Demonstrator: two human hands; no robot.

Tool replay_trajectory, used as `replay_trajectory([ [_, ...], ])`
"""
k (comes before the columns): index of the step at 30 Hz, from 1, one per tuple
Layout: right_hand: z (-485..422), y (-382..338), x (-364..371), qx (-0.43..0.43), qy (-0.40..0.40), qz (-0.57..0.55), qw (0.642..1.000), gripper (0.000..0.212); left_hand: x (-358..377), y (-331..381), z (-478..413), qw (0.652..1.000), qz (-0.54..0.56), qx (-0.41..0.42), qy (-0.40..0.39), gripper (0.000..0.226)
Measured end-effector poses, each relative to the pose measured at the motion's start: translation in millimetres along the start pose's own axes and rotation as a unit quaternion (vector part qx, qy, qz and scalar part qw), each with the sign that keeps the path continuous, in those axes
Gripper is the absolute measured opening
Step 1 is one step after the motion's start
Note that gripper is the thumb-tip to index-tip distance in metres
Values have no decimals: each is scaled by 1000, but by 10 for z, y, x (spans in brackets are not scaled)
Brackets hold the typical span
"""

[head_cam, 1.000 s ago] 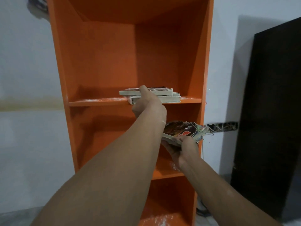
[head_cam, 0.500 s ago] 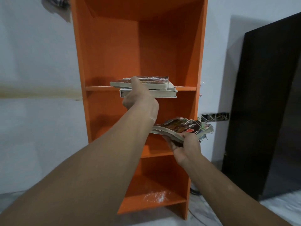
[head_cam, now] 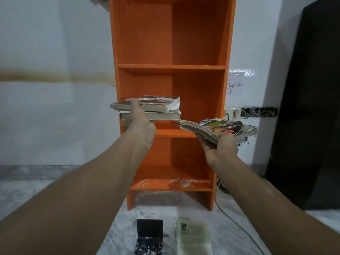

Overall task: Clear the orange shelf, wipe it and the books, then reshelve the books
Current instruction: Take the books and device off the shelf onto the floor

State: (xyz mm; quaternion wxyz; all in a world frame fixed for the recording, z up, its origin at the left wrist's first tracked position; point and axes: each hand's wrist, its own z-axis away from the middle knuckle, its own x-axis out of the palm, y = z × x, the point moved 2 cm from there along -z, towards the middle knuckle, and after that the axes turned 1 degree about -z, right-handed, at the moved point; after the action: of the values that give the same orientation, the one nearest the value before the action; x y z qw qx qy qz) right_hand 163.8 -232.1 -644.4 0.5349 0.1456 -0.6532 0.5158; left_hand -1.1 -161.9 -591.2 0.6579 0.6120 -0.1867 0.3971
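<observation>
The shelf (head_cam: 147,43) in mid-frame looked cleared: no board carried a book. The left hand (head_cam: 138,124) had its fingers clamped on a stack (head_cam: 158,107) of two books at frame centre. The right hand (head_cam: 220,150) gripped a worn book (head_cam: 217,128) just right of it. Wiping and reshelving seemed left to do, as white dust (head_cam: 180,183) lay on the lowest board. At bottom centre a dark book (head_cam: 150,234) and a pale book (head_cam: 191,234) lay on the floor (head_cam: 46,190), with a cable (head_cam: 237,223) beside them, underfoot.

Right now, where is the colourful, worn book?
Head view, right of centre: the colourful book is held by the right hand before the orange shelf, right of and below the book stack in the left hand.
</observation>
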Motion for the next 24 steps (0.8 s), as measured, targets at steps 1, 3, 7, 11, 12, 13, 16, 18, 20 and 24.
replay_trajectory([
  [1,18,-37,-83,-3,1,-1,1000,13,-126,-105,-5,1000,-1,-6,10,21],
  [3,26,-94,-256,-11,2,-4,1000,14,-395,-362,-32,999,6,-19,37,23],
  [7,-16,-116,-579,-13,8,-4,1000,14,-933,-974,-73,996,-14,-50,70,19],
  [11,-98,72,-920,6,35,0,999,17,-1403,-1620,-15,991,-23,-103,84,16],
  [12,-115,145,-1012,14,44,3,999,17,-1512,-1774,9,988,-27,-117,98,19],
  [13,-116,216,-1099,23,51,7,998,15,-1612,-1914,38,985,-35,-132,107,23],
  [16,-117,423,-1367,49,71,23,996,14,-1877,-2306,90,971,-74,-178,138,18],
  [18,-136,557,-1543,60,91,24,994,15,-2020,-2556,97,966,-83,-201,137,19],
  [20,-165,678,-1700,66,111,32,991,15,-2125,-2783,90,964,-90,-219,124,20],
  [24,-219,875,-1936,80,135,50,986,14,-2246,-3153,174,955,-89,-246,142,28],
])
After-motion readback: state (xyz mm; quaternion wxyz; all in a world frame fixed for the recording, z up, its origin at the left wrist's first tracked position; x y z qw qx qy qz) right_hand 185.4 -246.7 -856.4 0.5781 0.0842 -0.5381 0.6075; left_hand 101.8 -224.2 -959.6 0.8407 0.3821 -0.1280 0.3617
